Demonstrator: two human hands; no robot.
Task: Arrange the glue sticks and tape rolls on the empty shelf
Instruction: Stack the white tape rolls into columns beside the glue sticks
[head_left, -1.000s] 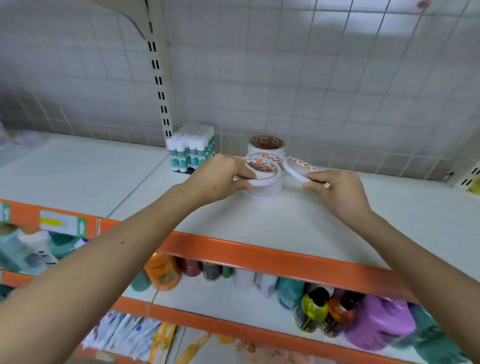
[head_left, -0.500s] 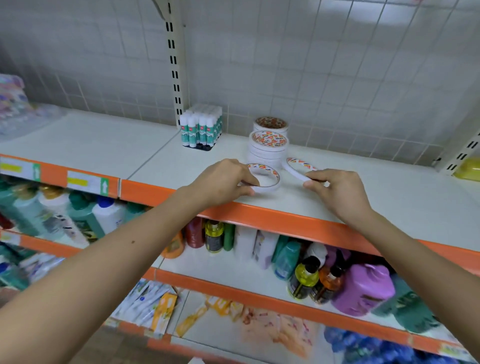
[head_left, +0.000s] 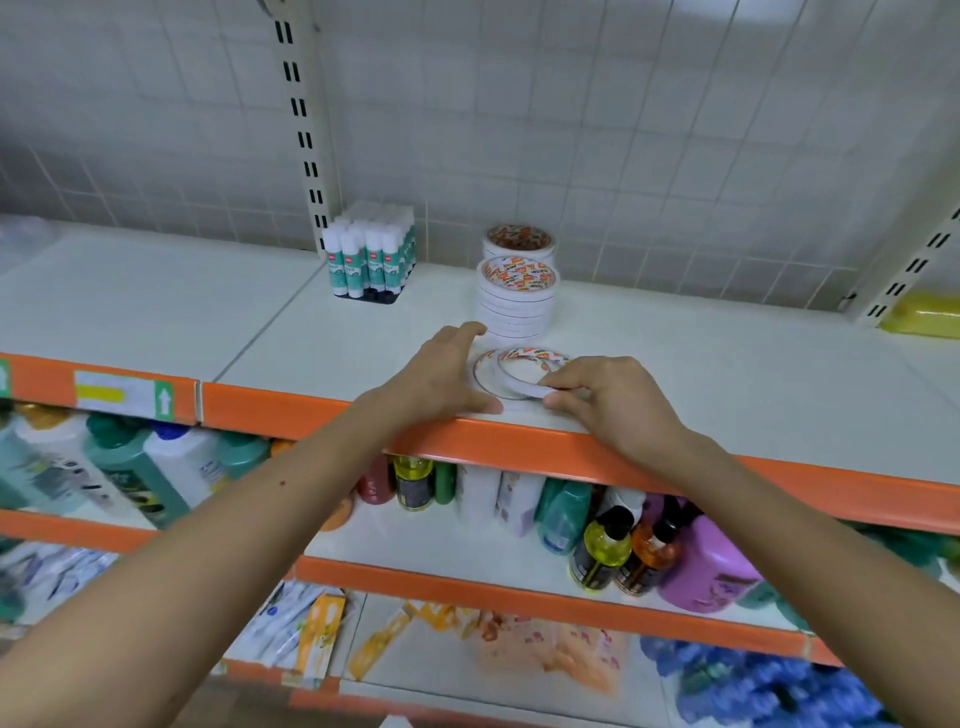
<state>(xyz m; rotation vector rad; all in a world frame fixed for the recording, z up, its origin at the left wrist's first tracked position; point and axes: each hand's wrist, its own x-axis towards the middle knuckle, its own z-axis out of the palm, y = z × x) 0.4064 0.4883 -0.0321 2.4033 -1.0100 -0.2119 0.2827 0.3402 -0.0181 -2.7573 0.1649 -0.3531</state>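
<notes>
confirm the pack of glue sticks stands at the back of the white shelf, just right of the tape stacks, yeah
Not quite. The head view shows the pack of glue sticks standing to the left of the tape stacks, not to their right. The rest holds: it is at the back of the white shelf.

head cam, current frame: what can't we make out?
Head view:
- Rear tape stack: height hidden by the front tape stack.
- Glue sticks: back rows hidden by front row; labels too small.
- Yellow object: cut by right edge.
- Tilted tape roll: near rim covered by right hand pinching it.
- Flat tape roll: contact with left hand unclear.
- Lower-shelf bottles: blurred.
</notes>
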